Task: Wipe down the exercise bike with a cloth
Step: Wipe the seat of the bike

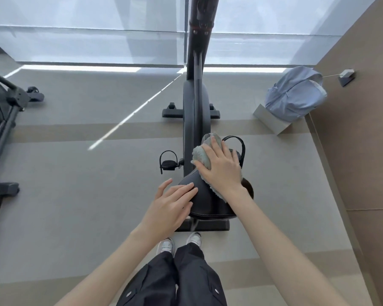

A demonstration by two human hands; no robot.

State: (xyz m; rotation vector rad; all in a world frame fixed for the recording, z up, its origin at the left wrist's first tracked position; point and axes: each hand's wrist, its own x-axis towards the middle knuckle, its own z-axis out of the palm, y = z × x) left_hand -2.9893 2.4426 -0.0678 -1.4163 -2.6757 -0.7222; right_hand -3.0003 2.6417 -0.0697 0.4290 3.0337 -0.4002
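The right hand [221, 167] lies flat, pressing the grey cloth [202, 153] onto the front end of the saddle [208, 200]; the left hand [171, 206], fingers straight, steadies the saddle's left edge. Wiping looks early (the pedals [169, 163] and upright post [200, 40] of the exercise bike [196, 111] likely remain)

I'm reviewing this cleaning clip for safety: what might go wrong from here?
1. The right hand presses the cloth flat on the saddle nose rather than gripping it, so the cloth may slide off.
2. The cloth's edge lies close to the right pedal and its strap, and might snag there.
3. The left hand rests on the saddle's left side, so that patch may go unwiped.
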